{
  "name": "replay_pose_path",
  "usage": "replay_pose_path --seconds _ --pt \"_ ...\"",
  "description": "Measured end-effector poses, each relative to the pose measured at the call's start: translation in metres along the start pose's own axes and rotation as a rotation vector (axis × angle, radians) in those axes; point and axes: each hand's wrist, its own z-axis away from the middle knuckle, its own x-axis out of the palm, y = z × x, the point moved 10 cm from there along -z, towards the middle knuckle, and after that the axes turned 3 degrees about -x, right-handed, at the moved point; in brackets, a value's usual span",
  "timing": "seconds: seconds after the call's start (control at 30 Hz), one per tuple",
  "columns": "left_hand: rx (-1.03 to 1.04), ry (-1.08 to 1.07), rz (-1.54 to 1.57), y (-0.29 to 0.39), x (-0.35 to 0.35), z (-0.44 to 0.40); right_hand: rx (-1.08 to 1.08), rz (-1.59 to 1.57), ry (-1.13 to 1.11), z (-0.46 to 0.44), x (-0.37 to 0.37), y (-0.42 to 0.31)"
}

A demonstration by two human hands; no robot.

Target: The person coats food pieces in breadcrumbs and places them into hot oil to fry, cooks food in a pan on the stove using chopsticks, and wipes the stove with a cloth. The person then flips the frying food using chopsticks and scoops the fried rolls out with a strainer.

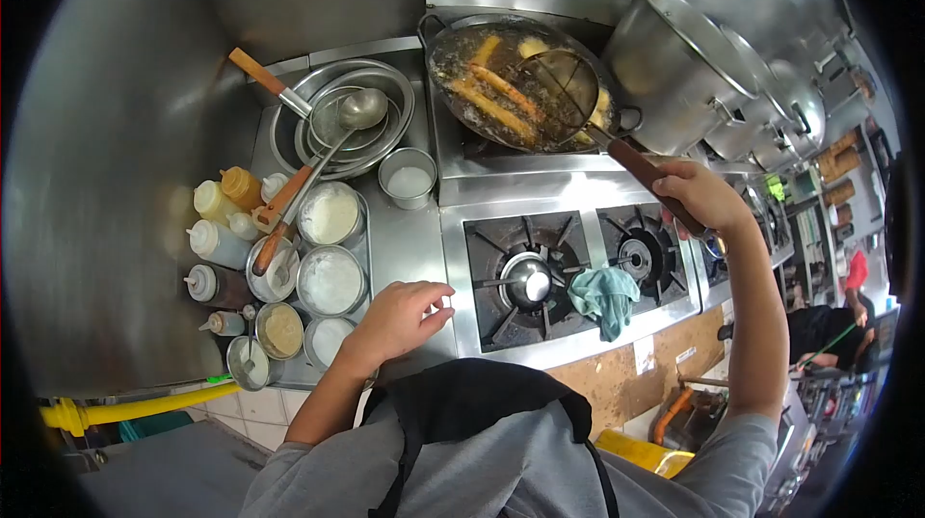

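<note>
My right hand [696, 192] is closed around the brown wooden handle of a wire skimmer [567, 84]. The skimmer's round mesh head dips into a wok [431, 65] of bubbling oil, at its right side. Several long golden pieces of fried food [493, 115] float in the oil left of the mesh, and paler pieces lie beside and behind it. My left hand [409, 318] hovers near the counter edge with loosely bent fingers and holds nothing. Closest to it are the bowls of white powder, one of them [331, 281] just up and left.
Nested steel bowls [405, 113] with a ladle [362, 109] stand left of the wok. Squeeze bottles [217, 240] line the left wall. A green cloth [605, 300] lies on the front burners [526, 280]. Tall pots [674, 65] stand right; another person [824, 335] is farther off.
</note>
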Motion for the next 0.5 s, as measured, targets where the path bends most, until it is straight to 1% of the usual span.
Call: replay_pose_path --seconds 0.1,0.2,0.3,0.37,0.43,0.5 --pt "-0.010 0.011 -0.001 0.000 -0.003 0.002 0.031 -0.085 -0.049 -0.006 0.015 0.011" --pt "-0.016 0.027 -0.002 -0.004 -0.004 0.005 -0.029 -0.338 -0.110 -0.007 0.032 0.019" --pt "-0.035 0.029 0.005 -0.005 -0.005 0.007 -0.038 -0.430 -0.077 0.000 0.039 0.026" --pt "-0.055 0.018 0.008 -0.007 -0.004 0.007 -0.036 -0.418 -0.067 -0.001 0.037 0.028" --pt "-0.032 0.020 -0.015 -0.004 -0.003 0.005 -0.068 -0.379 -0.052 -0.003 0.029 0.026" --pt "-0.021 0.016 -0.016 -0.001 -0.002 0.003 -0.045 -0.347 -0.030 -0.008 0.021 0.020"
